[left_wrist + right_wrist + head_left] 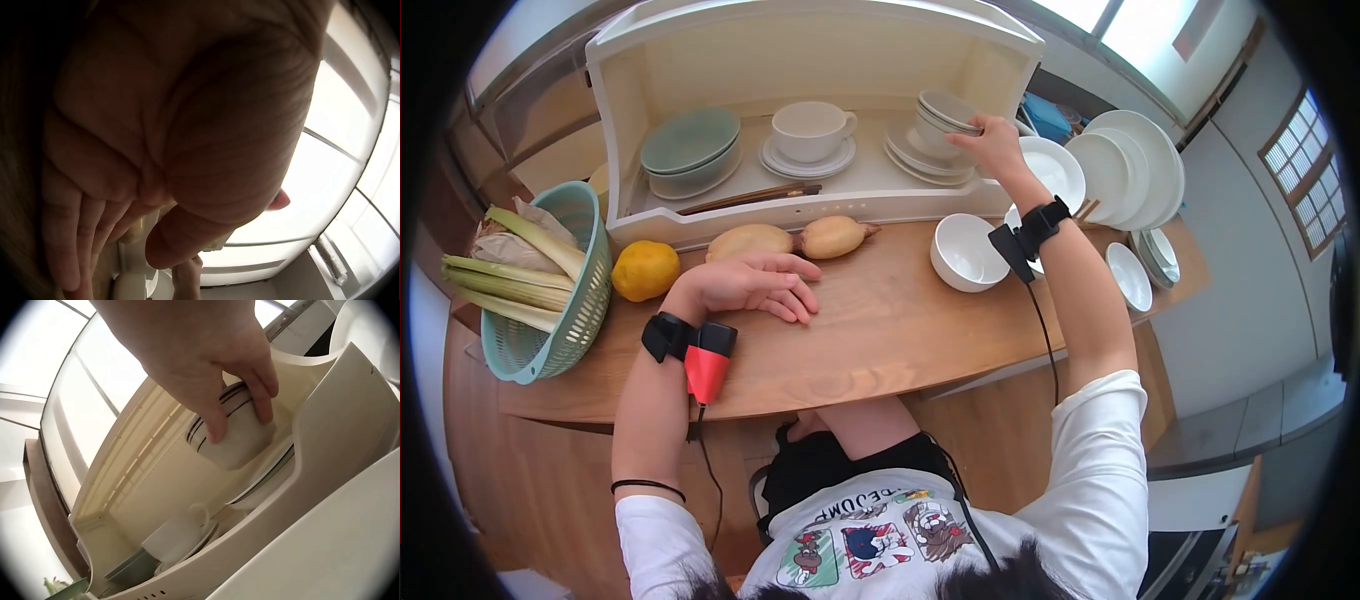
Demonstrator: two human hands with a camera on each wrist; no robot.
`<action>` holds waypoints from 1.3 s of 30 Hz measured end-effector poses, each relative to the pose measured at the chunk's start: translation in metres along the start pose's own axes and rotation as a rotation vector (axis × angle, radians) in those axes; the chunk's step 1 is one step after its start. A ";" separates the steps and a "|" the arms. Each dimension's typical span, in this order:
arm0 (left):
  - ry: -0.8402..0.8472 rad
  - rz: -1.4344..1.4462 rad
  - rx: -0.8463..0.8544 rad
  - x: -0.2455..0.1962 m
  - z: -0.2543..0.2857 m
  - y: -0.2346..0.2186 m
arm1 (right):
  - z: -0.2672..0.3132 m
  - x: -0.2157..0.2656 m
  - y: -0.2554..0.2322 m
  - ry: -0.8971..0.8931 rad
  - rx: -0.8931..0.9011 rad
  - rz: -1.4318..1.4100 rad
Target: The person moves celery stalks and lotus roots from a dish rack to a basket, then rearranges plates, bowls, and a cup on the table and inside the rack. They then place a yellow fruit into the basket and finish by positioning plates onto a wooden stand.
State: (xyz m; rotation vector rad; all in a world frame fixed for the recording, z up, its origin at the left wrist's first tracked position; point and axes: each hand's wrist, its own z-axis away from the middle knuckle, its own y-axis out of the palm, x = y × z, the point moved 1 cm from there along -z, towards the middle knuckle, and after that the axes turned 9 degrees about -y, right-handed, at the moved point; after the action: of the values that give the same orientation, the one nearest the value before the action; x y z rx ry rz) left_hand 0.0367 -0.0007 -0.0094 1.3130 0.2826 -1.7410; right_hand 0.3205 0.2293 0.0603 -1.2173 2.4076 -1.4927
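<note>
My right hand (998,150) pinches a small stack of white bowls (933,128) by the rim, fingers on one side and thumb on the other. Dark lines ring the bowls (240,440) near the rim in the right wrist view. They are tilted over a stack of plates (905,157) at the right end of the cream dish cabinet (870,200). My left hand (755,287) rests on the wooden table (850,340) with relaxed fingers, nothing in it. Just behind it lie pale potato-like vegetables (750,240).
Inside the cabinet stand green bowls (690,140), a large white cup (810,132) on saucers and chopsticks (750,197). A white bowl (970,255) sits in front; plates (1145,165) lean at the right. A yellow fruit (646,271) and a green basket (590,290) of vegetables stand left.
</note>
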 end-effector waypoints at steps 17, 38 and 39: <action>-0.029 -0.039 -0.011 -0.003 -0.001 0.004 | -0.006 -0.008 0.022 -0.026 0.065 0.081; -0.019 -0.054 -0.053 -0.004 -0.002 0.007 | 0.256 -0.225 -0.150 0.782 -0.639 0.636; -0.021 -0.058 -0.053 -0.004 -0.002 0.007 | 0.262 -0.229 -0.147 0.882 -0.647 0.506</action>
State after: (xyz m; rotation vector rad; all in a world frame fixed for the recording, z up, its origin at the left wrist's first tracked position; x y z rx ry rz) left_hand 0.0433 -0.0016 -0.0041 1.2585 0.3553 -1.7828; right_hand 0.6764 0.1526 -0.0411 0.2069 3.5385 -1.2554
